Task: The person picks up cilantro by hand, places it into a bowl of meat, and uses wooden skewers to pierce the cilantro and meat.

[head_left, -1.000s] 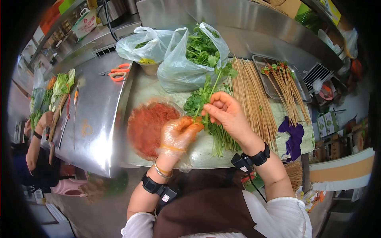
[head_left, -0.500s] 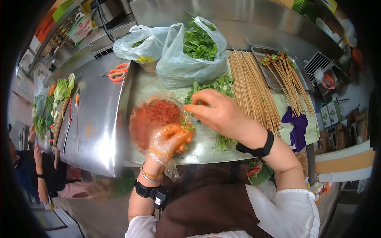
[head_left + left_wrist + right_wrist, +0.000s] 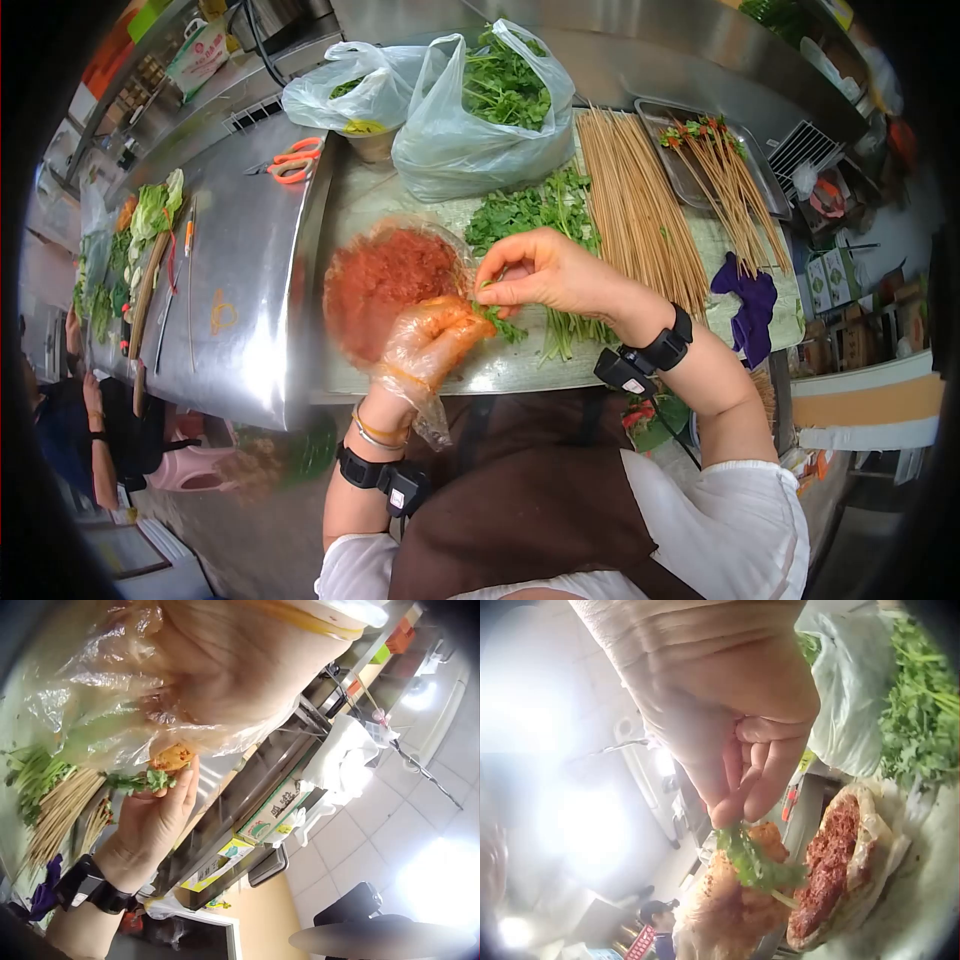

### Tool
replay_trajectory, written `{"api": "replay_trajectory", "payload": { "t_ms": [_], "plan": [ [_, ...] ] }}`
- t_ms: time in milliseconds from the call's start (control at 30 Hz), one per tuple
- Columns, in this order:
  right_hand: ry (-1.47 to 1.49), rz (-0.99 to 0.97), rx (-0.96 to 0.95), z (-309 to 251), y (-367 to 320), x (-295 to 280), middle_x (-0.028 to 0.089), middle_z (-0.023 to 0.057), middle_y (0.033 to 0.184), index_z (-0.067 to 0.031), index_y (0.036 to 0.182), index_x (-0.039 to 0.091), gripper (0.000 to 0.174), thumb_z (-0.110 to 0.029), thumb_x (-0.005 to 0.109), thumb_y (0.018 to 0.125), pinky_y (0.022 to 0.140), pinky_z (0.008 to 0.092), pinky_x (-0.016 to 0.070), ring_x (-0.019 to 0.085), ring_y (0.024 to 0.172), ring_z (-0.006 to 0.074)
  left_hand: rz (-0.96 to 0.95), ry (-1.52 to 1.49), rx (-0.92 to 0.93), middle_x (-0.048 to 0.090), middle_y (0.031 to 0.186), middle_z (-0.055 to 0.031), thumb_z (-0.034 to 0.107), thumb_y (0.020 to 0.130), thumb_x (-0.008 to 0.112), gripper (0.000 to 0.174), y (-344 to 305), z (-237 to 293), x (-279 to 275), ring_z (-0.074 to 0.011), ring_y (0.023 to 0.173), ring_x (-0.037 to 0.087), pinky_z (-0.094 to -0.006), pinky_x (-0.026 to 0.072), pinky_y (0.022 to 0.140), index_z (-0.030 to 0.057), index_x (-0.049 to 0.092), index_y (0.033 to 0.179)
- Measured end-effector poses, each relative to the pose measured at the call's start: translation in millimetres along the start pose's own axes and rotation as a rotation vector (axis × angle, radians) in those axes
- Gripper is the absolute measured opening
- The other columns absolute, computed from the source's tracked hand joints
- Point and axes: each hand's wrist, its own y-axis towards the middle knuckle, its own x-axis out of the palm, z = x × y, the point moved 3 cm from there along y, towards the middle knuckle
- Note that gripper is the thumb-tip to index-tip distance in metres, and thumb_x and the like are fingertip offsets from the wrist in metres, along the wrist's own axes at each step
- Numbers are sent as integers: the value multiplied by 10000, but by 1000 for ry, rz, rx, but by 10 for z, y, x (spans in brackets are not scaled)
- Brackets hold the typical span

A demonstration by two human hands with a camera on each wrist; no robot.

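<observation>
My right hand (image 3: 550, 270), bare, pinches a small cilantro sprig (image 3: 754, 862) between thumb and fingertips. The left hand (image 3: 430, 340), in a clear plastic glove smeared orange, curls its fingers at the same sprig, right beside the right fingertips. In the left wrist view the sprig's leaves (image 3: 154, 780) show between the orange-smeared fingertip and the right hand. Left of the hands sits a round mass of red minced mixture (image 3: 385, 275) in clear plastic. More cilantro (image 3: 535, 215) lies behind the right hand, its stems pointing toward the table's front edge.
Bamboo skewers (image 3: 640, 200) lie in a wide row to the right. Behind them a metal tray (image 3: 670, 115) holds loaded skewers, near a purple cloth (image 3: 745, 300). Plastic bags (image 3: 480, 150) of greens stand at the back. Orange-handled scissors (image 3: 295, 160) lie left; another person's arms (image 3: 95, 420) show there.
The right hand lifted away from the sprig while the left hand kept it, then came back and now pinches it. Both hands have shifted slightly from where they first were.
</observation>
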Motion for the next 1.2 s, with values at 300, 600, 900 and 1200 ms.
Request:
{"api": "replay_trajectory", "payload": {
  "t_ms": [300, 600, 900, 1200],
  "plan": [
    [-3, -21, -41, 17, 56, 50, 620, 24, 859, -25, 886, 594, 114, -42, 664, 797, 615, 179, 475, 607, 671, 69, -45, 39, -153, 509, 631, 35, 163, 878, 567, 180, -48, 49, 15, -28, 521, 409, -196, 314, 455, 16, 662, 837],
    [7, 31, -30, -60, 79, -19, 610, 29, 866, -14, 902, 572, 146, -23, 643, 776, 635, 191, 481, 634, 693, 88, 198, -356, -206, 542, 721, -11, 81, 840, 594, 285, -51, -67, -234, -47, 491, 434, -162, 326, 436, -37, 561, 1097],
    [82, 35, -97, -62, 121, 156, 596, 17, 863, -14, 910, 570, 148, -5, 639, 780, 634, 188, 472, 607, 694, 69, 268, 534, 314, 549, 631, -67, 78, 732, 694, 115, 6, 79, -79, -140, 569, 528, -294, 411, 515, 2, 645, 803],
    [-25, 250, -306, 60, 79, 325, 573, -21, 821, -22, 864, 589, 112, 24, 637, 774, 590, 164, 435, 518, 670, 19, 400, -437, 23, 635, 832, -87, -31, 845, 575, 144, -96, -59, -93, -144, 688, 618, -235, 513, 605, -57, 614, 981]
  ]
}}
